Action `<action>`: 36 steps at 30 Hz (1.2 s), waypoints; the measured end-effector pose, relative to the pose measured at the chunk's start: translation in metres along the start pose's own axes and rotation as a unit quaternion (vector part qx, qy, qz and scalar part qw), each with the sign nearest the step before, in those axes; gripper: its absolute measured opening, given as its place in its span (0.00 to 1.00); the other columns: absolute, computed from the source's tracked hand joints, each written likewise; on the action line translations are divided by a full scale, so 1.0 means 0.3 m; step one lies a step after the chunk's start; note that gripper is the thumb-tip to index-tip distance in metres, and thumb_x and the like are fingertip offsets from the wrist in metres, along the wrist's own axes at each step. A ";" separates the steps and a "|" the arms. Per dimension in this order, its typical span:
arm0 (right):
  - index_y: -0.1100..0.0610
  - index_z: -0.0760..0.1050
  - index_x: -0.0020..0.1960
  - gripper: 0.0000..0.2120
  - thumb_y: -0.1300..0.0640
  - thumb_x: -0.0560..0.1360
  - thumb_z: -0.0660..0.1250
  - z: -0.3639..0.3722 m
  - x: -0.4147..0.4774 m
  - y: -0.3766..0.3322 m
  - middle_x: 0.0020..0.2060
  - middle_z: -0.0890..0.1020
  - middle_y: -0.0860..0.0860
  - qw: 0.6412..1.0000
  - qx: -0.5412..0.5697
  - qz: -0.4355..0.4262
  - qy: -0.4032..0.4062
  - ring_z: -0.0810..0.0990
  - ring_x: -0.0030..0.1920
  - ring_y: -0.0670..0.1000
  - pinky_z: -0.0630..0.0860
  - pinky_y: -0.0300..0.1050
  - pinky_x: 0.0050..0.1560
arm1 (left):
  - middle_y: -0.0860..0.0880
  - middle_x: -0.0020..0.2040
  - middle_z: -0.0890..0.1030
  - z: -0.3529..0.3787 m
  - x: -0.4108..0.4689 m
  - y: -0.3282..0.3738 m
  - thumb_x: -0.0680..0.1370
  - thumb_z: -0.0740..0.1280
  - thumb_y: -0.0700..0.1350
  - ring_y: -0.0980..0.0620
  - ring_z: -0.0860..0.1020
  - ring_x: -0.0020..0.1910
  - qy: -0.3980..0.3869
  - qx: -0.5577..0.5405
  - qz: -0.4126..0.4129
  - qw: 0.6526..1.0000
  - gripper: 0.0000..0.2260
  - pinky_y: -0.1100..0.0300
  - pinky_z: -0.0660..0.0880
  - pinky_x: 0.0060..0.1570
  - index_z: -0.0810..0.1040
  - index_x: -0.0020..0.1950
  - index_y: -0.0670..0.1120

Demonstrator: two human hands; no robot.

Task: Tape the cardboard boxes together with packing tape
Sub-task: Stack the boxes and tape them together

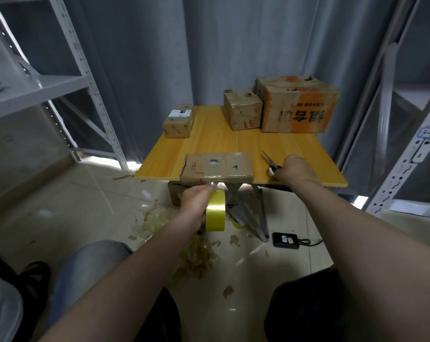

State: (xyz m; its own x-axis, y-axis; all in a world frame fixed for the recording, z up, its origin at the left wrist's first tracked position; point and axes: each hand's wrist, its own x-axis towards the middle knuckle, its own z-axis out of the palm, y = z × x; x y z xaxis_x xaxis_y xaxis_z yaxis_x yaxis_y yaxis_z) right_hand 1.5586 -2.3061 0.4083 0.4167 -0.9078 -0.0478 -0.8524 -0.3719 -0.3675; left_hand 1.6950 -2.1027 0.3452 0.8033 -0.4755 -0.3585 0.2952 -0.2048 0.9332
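Note:
A flat cardboard box [217, 166] lies at the near edge of the small wooden table [233, 141], with clear tape across its top and front. My left hand [196, 203] grips a yellow roll of packing tape [215, 213] just below the table edge, and a strip of tape runs from the roll up to the box. My right hand [296, 170] holds a pair of scissors [270, 162] on the table to the right of the box, blades pointing away.
Three more boxes stand at the back of the table: a small one [178, 120] left, a medium one [242, 109] and a large orange-printed one [297, 107] right. Tape scraps [196, 257] litter the floor. Metal shelving [36, 87] flanks both sides. A black device [286, 240] lies on the floor.

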 end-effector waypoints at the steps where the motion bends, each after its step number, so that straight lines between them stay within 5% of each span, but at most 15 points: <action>1: 0.58 0.71 0.39 0.20 0.45 0.80 0.71 0.000 0.001 -0.009 0.37 0.76 0.55 0.999 0.038 -0.015 -0.012 0.75 0.37 0.56 0.64 0.46 0.31 | 0.49 0.44 0.83 -0.001 0.000 0.001 0.80 0.72 0.49 0.49 0.81 0.40 0.000 0.000 0.002 1.000 0.04 0.63 0.73 0.26 0.83 0.54 0.52; 4: 0.64 0.79 0.45 0.16 0.52 0.84 0.64 -0.002 -0.015 -0.042 0.34 0.78 0.57 0.963 0.258 -0.059 -0.051 0.74 0.30 0.54 0.66 0.43 0.28 | 0.49 0.45 0.82 -0.001 -0.003 0.000 0.80 0.73 0.49 0.48 0.80 0.42 0.000 -0.009 0.000 1.000 0.07 0.61 0.72 0.30 0.83 0.57 0.52; 7: 0.65 0.81 0.53 0.09 0.60 0.83 0.66 -0.023 -0.061 -0.068 0.37 0.85 0.54 0.865 0.436 -0.124 -0.217 0.70 0.22 0.46 0.68 0.38 0.21 | 0.50 0.45 0.82 0.003 -0.008 -0.006 0.79 0.73 0.50 0.49 0.79 0.42 0.005 -0.017 -0.002 1.000 0.06 0.62 0.71 0.30 0.83 0.56 0.52; 9: 0.66 0.82 0.52 0.07 0.61 0.79 0.72 -0.035 -0.071 -0.073 0.38 0.86 0.56 0.821 0.452 -0.130 -0.323 0.73 0.24 0.45 0.77 0.39 0.25 | 0.50 0.45 0.83 0.003 -0.009 -0.007 0.79 0.73 0.50 0.49 0.80 0.41 0.007 -0.022 -0.005 1.000 0.05 0.62 0.71 0.30 0.84 0.54 0.52; 13: 0.69 0.78 0.54 0.23 0.52 0.70 0.78 -0.057 -0.070 -0.052 0.35 0.83 0.57 0.802 0.332 -0.097 -0.487 0.82 0.32 0.50 0.86 0.49 0.44 | 0.48 0.46 0.84 0.006 -0.007 -0.008 0.79 0.73 0.49 0.47 0.81 0.44 0.009 -0.028 0.001 1.000 0.07 0.58 0.74 0.36 0.85 0.56 0.50; 19: 0.65 0.79 0.50 0.24 0.50 0.65 0.83 -0.096 -0.056 -0.037 0.33 0.82 0.55 0.847 0.131 -0.085 -0.508 0.82 0.34 0.52 0.86 0.56 0.51 | 0.50 0.40 0.82 0.000 -0.013 -0.018 0.79 0.73 0.48 0.51 0.79 0.37 0.019 -0.012 -0.005 1.000 0.02 0.68 0.69 0.20 0.84 0.47 0.51; 23: 0.68 0.76 0.49 0.25 0.50 0.68 0.83 -0.106 -0.053 -0.051 0.30 0.82 0.57 0.883 0.100 -0.058 -0.454 0.84 0.34 0.56 0.86 0.57 0.47 | 0.52 0.38 0.84 -0.007 -0.016 -0.018 0.77 0.74 0.47 0.51 0.81 0.37 0.014 -0.009 0.006 1.000 0.02 0.63 0.73 0.27 0.85 0.46 0.51; 27: 0.69 0.77 0.50 0.28 0.48 0.65 0.83 -0.104 -0.049 -0.100 0.32 0.83 0.59 0.879 0.073 -0.070 -0.466 0.86 0.35 0.56 0.86 0.54 0.44 | 0.47 0.44 0.86 -0.012 -0.016 -0.012 0.77 0.75 0.48 0.45 0.84 0.44 0.010 -0.010 -0.001 1.000 0.03 0.57 0.79 0.38 0.85 0.48 0.51; 31: 0.69 0.79 0.55 0.32 0.48 0.64 0.84 -0.080 -0.042 -0.145 0.40 0.81 0.60 0.878 0.057 -0.091 -0.467 0.86 0.37 0.57 0.85 0.53 0.45 | 0.48 0.40 0.85 -0.009 -0.011 -0.006 0.76 0.75 0.48 0.46 0.83 0.40 0.014 -0.009 -0.003 1.000 0.04 0.58 0.78 0.36 0.85 0.42 0.50; 36: 0.68 0.79 0.51 0.26 0.51 0.65 0.83 -0.060 -0.034 -0.177 0.39 0.82 0.60 0.883 0.061 -0.102 -0.455 0.87 0.37 0.55 0.86 0.51 0.44 | 0.48 0.41 0.84 -0.015 -0.007 -0.008 0.77 0.75 0.48 0.47 0.82 0.40 0.015 -0.016 -0.008 1.000 0.04 0.57 0.77 0.39 0.83 0.43 0.50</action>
State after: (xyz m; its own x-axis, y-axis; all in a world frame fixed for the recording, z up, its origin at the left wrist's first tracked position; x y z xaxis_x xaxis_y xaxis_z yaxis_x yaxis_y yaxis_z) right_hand 1.5940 -2.2806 0.4451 0.6855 -0.2727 -0.6750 -0.7135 -0.4358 -0.5486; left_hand 1.6951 -2.0974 0.3438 0.8139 -0.4456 -0.3728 0.3239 -0.1847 0.9279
